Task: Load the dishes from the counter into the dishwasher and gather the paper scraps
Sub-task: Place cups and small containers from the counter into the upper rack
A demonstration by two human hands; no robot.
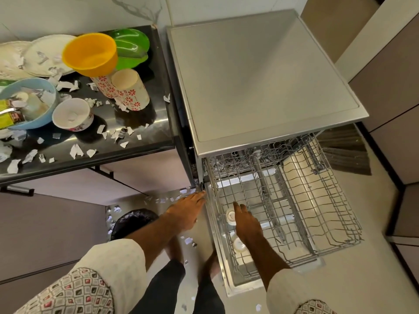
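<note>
Right grip (pixel 247 223) touches cup (pixel 230 216), base up, axis vertical, in rack (pixel 328 200).

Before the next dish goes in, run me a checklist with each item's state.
1. Pulled out: ok, the rack stands out of the dishwasher.
2. Room inside: ok, only two white cups at its left.
3. Nothing in left hand: ok, fingers straight, empty.
4. Nothing in right hand: cannot tell, it lies over one cup.
5. Dishes off counter: not ok, yellow bowl and others on it.
6. Gathered paper scraps: not ok, they litter counter and floor.
</note>
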